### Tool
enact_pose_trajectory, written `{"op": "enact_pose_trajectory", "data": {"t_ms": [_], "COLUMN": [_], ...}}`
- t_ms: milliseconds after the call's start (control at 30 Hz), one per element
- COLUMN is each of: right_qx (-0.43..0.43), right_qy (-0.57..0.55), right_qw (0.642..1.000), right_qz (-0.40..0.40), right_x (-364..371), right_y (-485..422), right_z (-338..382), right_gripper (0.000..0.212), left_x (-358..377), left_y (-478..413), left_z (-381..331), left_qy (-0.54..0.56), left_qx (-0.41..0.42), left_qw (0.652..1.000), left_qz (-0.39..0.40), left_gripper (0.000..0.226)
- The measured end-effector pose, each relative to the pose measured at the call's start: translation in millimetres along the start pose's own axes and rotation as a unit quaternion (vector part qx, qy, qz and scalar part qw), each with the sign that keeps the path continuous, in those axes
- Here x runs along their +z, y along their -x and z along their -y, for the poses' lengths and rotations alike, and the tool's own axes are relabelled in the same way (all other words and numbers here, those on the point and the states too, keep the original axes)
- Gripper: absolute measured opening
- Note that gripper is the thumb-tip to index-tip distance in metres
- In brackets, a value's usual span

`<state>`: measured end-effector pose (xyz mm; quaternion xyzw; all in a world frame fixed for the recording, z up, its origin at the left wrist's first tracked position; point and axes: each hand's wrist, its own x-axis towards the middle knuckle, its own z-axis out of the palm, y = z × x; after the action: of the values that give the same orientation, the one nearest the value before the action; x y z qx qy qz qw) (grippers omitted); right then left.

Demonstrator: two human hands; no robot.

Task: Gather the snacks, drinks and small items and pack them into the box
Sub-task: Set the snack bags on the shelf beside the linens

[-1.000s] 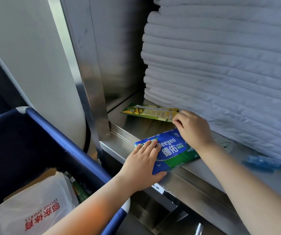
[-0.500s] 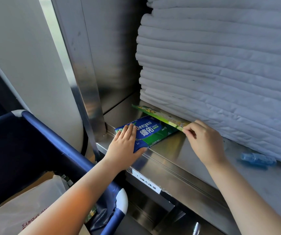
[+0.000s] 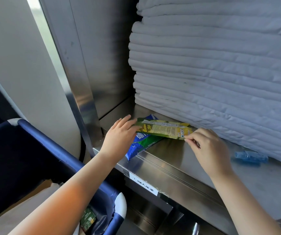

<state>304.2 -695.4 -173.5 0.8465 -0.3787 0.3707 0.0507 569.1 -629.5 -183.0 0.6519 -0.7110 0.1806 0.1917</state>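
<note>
**Both hands on the yellow pack at the shelf**

Head view: the yellow pack (image 3: pixel 166 130) is held just above the steel shelf (image 3: pixel 170 156), close in front of the foot of the linen stack (image 3: pixel 212 65). It stretches between the two hands. The right hand (image 3: pixel 206 146) is at its right end and pinches the near right corner between thumb and forefinger, with the other fingers curled under. The left hand (image 3: pixel 119 134) is at its left end. Its fingers are straight and together, slightly blurred, and the fingertips meet the pack's left edge; it grips nothing.

The pack's long axis runs left to right, roughly along the stack's front, with the right end a little lower in the frame. Its printed face is turned up toward the camera, the logo at the left end.

The blue pack (image 3: pixel 143 145) lies flat on the shelf under the yellow one and partly under the left palm. Its long axis runs on a diagonal, from the shelf's front edge at the left back toward the stack. Its near corner juts over that edge.

To the right of the right hand, well apart from both packs, a blue plastic item (image 3: pixel 250 157) lies against the stack; what kind it is cannot be told. A white label (image 3: pixel 143 184) is stuck on the shelf's front. Below left stands a blue bin (image 3: pixel 51 145) with a green packet (image 3: pixel 88 219) inside.
</note>
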Motion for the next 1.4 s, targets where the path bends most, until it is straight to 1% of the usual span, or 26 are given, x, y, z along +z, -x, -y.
{"op": "enact_pose_trajectory", "data": {"t_ms": [33, 100, 233, 300, 333, 400, 433, 567, 733, 867, 933, 1000, 1067, 1133, 1200, 1300, 1400], "right_qx": [0.000, 0.002, -0.002, 0.016, 0.027, 0.038, 0.035, 0.019, 0.013, 0.004, -0.016, -0.028, -0.017, -0.003, -0.002, 0.017, 0.038], "right_qy": [0.007, 0.013, 0.011, 0.007, 0.004, -0.009, -0.013, 0.013, -0.013, -0.020, -0.020, -0.015, -0.011, 0.004, 0.036, 0.075, 0.088], "right_qw": [1.000, 1.000, 0.996, 0.995, 0.994, 0.994, 0.994, 0.999, 0.999, 0.996, 0.991, 0.983, 0.972, 0.957, 0.940, 0.927, 0.924], "right_qz": [-0.007, -0.027, -0.084, -0.103, -0.107, -0.105, -0.100, -0.048, 0.043, 0.091, 0.133, 0.179, 0.233, 0.291, 0.339, 0.368, 0.371], "right_x": [0, -1, -7, -9, -10, -9, -8, -2, 9, 16, 19, 25, 31, 37, 42, 48, 52], "right_y": [1, 3, 2, 0, -2, -5, -6, -5, -4, -6, -10, -13, -13, -8, 1, 10, 8], "right_z": [-1, -3, -8, -11, -12, -13, -14, -15, -9, 1, 5, 7, 7, 5, 1, -2, -3], "right_gripper": [0.006, 0.006, 0.012, 0.020, 0.024, 0.030, 0.033, 0.044, 0.062, 0.064, 0.063, 0.062, 0.063, 0.069, 0.077, 0.081, 0.072], "left_x": [0, -1, -9, -18, -23, -32, -35, -42, -40, -34, -27, -18, -11, -4, 7, 19, 27], "left_y": [-1, -3, -11, -17, -20, -24, -25, -22, -18, -8, 0, 9, 17, 23, 30, 37, 39], "left_z": [0, 0, -6, -14, -18, -27, -31, -43, -51, -55, -56, -57, -57, -56, -53, -44, -32], "left_qy": [-0.003, 0.006, 0.049, 0.056, 0.060, 0.077, 0.088, 0.136, 0.128, 0.109, 0.115, 0.130, 0.147, 0.163, 0.133, 0.071, 0.051], "left_qx": [0.012, 0.020, 0.027, 0.032, 0.037, 0.049, 0.051, 0.025, 0.005, 0.018, 0.003, -0.023, -0.042, -0.058, -0.062, -0.086, -0.115], "left_qw": [1.000, 0.999, 0.996, 0.994, 0.992, 0.988, 0.986, 0.983, 0.986, 0.988, 0.987, 0.988, 0.987, 0.984, 0.984, 0.986, 0.976], "left_qz": [-0.011, -0.028, -0.067, -0.091, -0.105, -0.126, -0.131, -0.120, -0.103, -0.111, -0.109, -0.084, -0.041, 0.035, 0.104, 0.127, 0.178], "left_gripper": [0.032, 0.032, 0.043, 0.050, 0.049, 0.037, 0.031, 0.037, 0.042, 0.034, 0.026, 0.027, 0.028, 0.034, 0.046, 0.058, 0.060]}}
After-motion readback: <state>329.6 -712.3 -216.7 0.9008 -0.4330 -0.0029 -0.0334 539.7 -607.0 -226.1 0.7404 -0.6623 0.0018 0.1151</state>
